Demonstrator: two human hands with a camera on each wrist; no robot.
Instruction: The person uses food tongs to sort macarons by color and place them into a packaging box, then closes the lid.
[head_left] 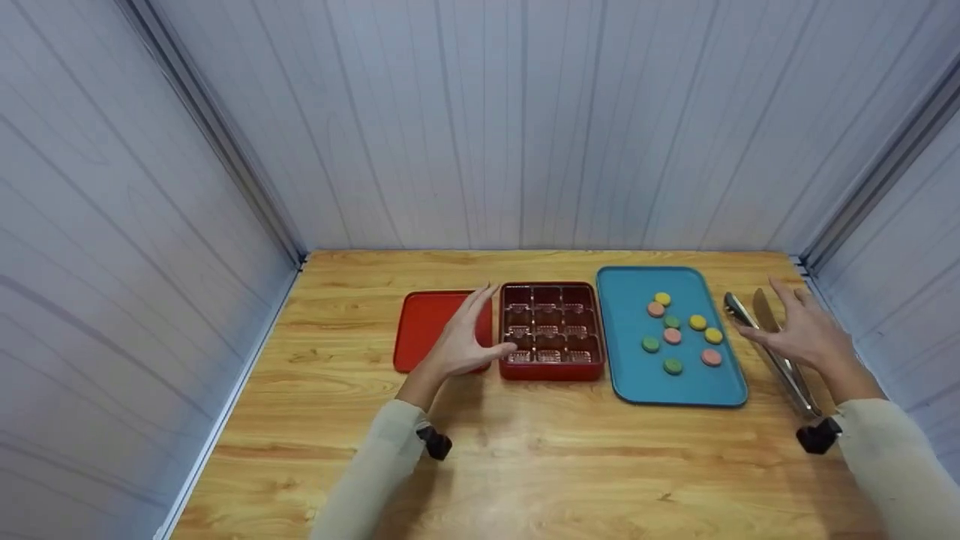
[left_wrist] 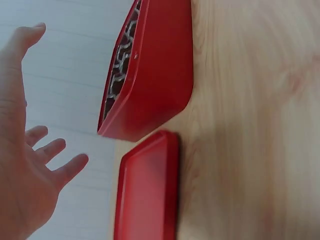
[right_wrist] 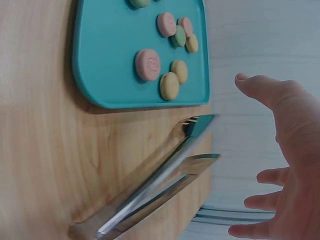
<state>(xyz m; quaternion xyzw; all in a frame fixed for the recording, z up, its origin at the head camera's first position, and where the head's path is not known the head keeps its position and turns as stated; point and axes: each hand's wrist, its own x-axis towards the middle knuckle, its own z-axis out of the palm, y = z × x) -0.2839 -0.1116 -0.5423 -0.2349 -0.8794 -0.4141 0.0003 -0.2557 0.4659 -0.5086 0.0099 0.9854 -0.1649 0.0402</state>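
Observation:
My left hand (head_left: 463, 345) hovers with spread fingers over the gap between a flat red lid (head_left: 424, 330) and a red box (head_left: 551, 370). The box holds a clear plastic insert (head_left: 547, 319) with several compartments, none of them filled. On the right, my right hand (head_left: 814, 337) is held above a pair of metal tongs (right_wrist: 155, 182), thumb apart from the fingers, holding nothing. The tongs lie on the wood with their dark tips toward the back. Left of them a blue tray (head_left: 630, 300) carries several macarons: pink (right_wrist: 148, 64), green (head_left: 673, 366) and yellow (head_left: 698, 322).
A wood-grain table (head_left: 525, 450) fills the lower view. Pale panelled walls (head_left: 480, 127) enclose it at the back and on both sides, with the right wall (head_left: 915, 315) close to my right hand. The lid, box, tray and tongs stand in a row.

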